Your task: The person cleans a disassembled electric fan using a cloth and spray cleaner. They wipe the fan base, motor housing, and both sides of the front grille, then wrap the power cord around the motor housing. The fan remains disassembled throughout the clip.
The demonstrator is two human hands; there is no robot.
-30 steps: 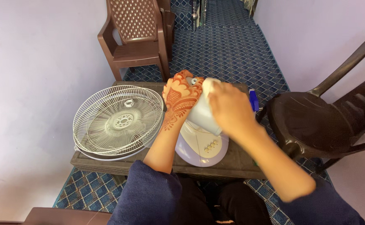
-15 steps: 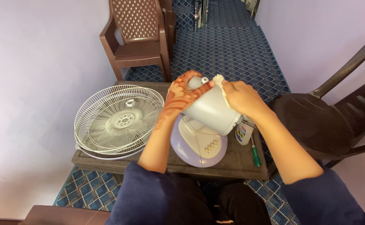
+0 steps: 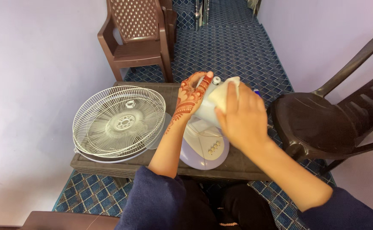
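Left hand (image 3: 190, 96) gripping fan motor (image 3: 207, 111), right hand (image 3: 241, 117) seemingly pressing cloth (image 3: 225, 94)

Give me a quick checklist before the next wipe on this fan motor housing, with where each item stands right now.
1. Left hand steadies the motor housing: ok, fingers wrap its upper end.
2. Right hand presses the cloth on the housing: ok.
3. Fan base sits flat on the table: ok.
4. Fan grilles lie apart from the hands: ok, stacked at the table's left.
5. Blue-capped item behind the right hand stands safe: cannot tell, mostly hidden.
6. Housing surface clean: cannot tell.
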